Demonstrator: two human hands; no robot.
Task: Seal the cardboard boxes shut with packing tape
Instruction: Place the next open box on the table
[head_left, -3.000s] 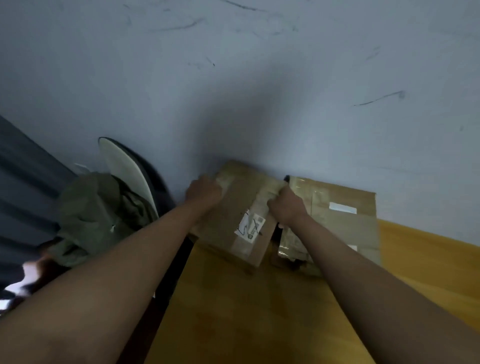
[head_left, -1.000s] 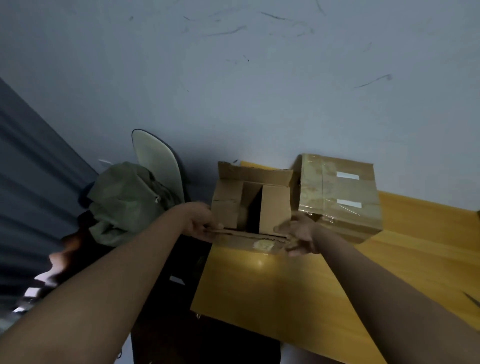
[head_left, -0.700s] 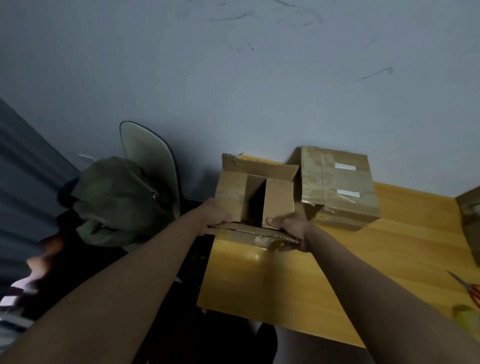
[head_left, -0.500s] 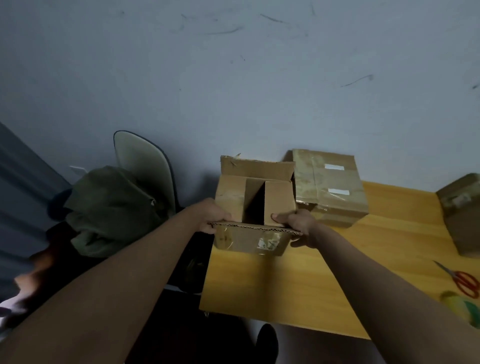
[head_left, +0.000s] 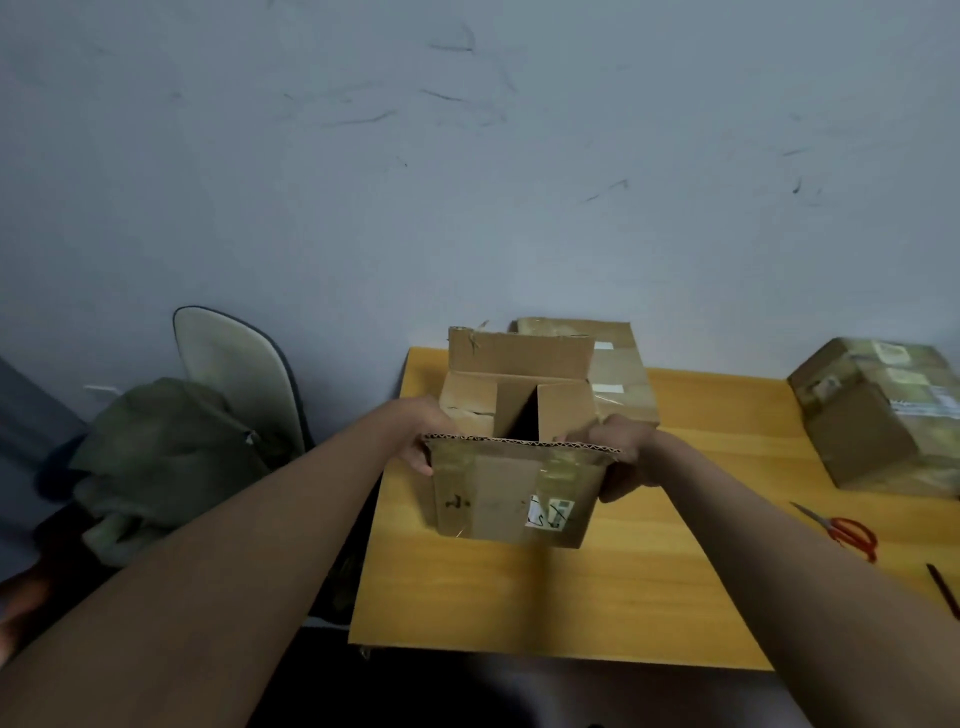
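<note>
An open cardboard box (head_left: 511, 499) with a small white label hangs over the yellow table (head_left: 571, 597), held between both hands. Its far flap stands up and two inner flaps lie folded inward with a dark gap between them. My left hand (head_left: 415, 434) grips the box's left side at the near flap's edge. My right hand (head_left: 621, 460) grips the right side the same way. Behind it sits a taped box (head_left: 621, 374) against the wall. Another taped box (head_left: 878, 410) stands at the right.
Red-handled scissors (head_left: 844, 530) lie on the table at the right, with a dark thin object (head_left: 943, 590) near the edge. A pale chair (head_left: 234, 364) draped with green cloth (head_left: 161, 452) stands left of the table. The grey wall is right behind.
The box, pressed shut 3 s ago, is turned with its flaps open and has come nearer to me over the table. The view has shifted right, showing the right box and scissors.
</note>
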